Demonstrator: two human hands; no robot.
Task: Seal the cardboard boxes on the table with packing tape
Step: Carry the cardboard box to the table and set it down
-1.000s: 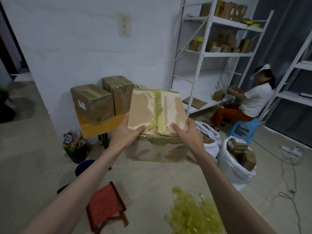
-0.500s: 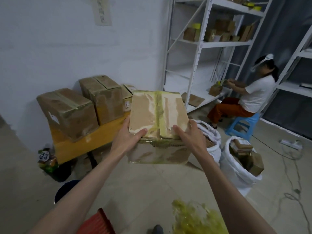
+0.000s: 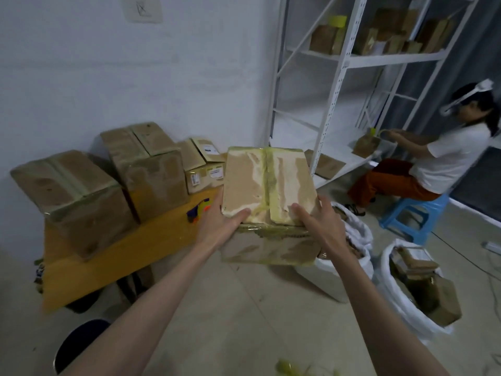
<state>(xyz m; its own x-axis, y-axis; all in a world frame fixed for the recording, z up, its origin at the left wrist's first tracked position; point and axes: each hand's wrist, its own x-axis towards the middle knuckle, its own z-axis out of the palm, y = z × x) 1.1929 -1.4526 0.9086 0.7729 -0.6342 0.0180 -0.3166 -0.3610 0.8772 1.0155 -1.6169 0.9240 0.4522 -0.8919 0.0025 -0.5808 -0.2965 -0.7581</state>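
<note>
The left hand (image 3: 219,226) and right hand (image 3: 322,226) gripped a taped box (image 3: 268,191) by its near corners, up in the air beside the table (image 3: 113,256). Its long side and tape line pointed away from the person.

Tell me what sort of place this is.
Probably a small packing or stockroom: taped brown cardboard boxes on an orange wooden table, white metal shelving holding more boxes, and white sacks stuffed with cardboard.

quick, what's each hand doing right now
Left hand: holding the taped cardboard box at its left near corner, thumb on top.
Right hand: holding the same box at its right near corner, thumb on top.
</note>
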